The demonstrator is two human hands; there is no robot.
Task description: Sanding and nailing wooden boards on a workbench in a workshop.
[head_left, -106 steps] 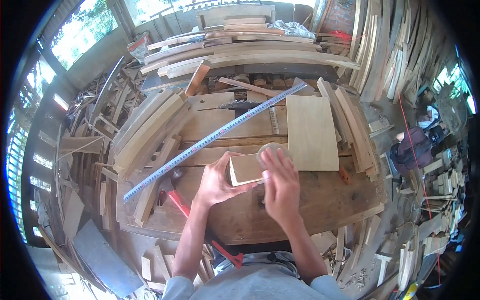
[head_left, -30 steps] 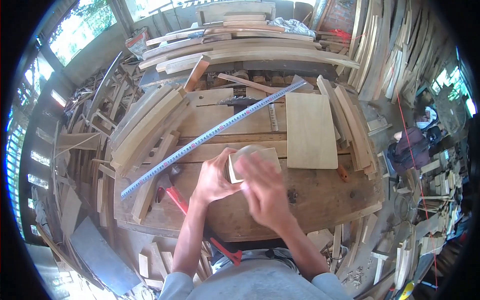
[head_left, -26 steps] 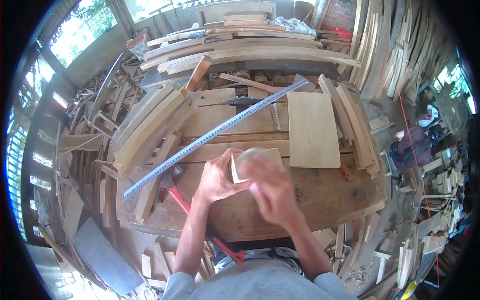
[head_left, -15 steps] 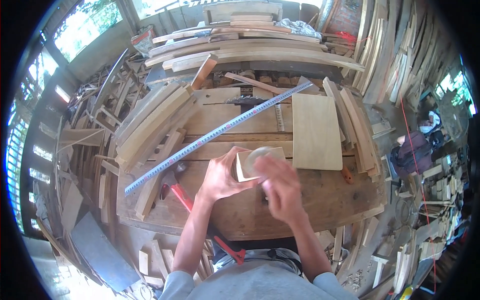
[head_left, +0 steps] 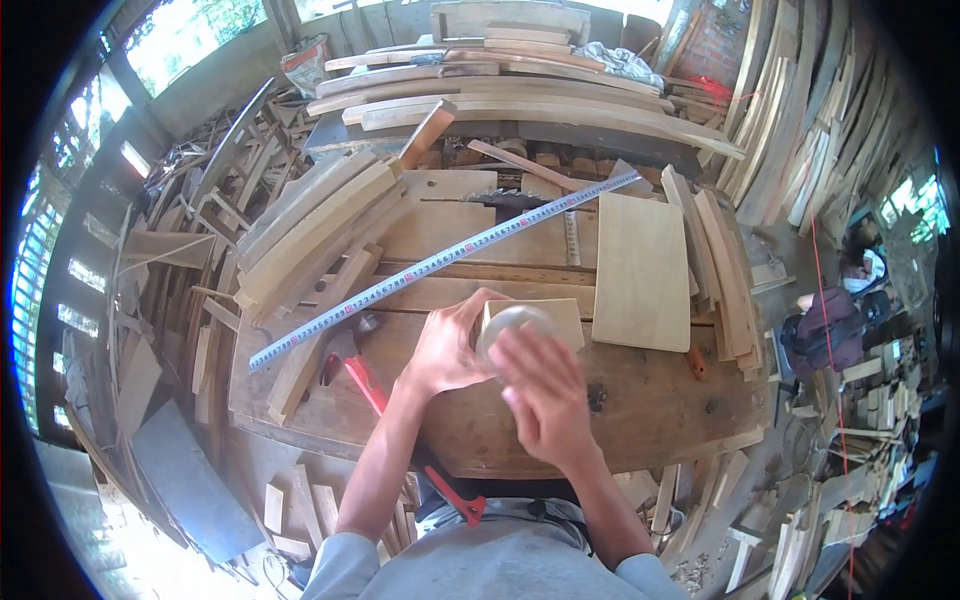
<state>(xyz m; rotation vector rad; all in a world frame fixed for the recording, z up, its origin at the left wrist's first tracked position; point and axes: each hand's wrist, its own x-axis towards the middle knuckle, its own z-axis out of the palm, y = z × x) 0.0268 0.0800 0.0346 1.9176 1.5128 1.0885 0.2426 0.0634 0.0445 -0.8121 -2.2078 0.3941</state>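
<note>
Over the near part of a wooden workbench (head_left: 640, 415), my left hand (head_left: 446, 348) is closed around the left side of a pale wooden block (head_left: 568, 312). My right hand (head_left: 548, 395) has its fingers laid over a round greyish disc (head_left: 497, 325), pressed to the block's near left face. The right hand is blurred by motion, and its fingers hide much of the disc. What the disc is made of does not show clearly. Left of my forearm lies a claw hammer (head_left: 362, 380) with a red handle.
A long white measuring rule (head_left: 440, 262) runs diagonally across the bench. Behind it stands a toothed saw blade (head_left: 490, 200). A flat pale board (head_left: 642, 270) lies at right, with an orange handle (head_left: 696, 362) beside it. Stacked timber strips (head_left: 320, 225) flank the left side.
My right hand and the disc have shifted left and slightly down across the block. My left hand keeps its grip. The whole view has moved slightly.
</note>
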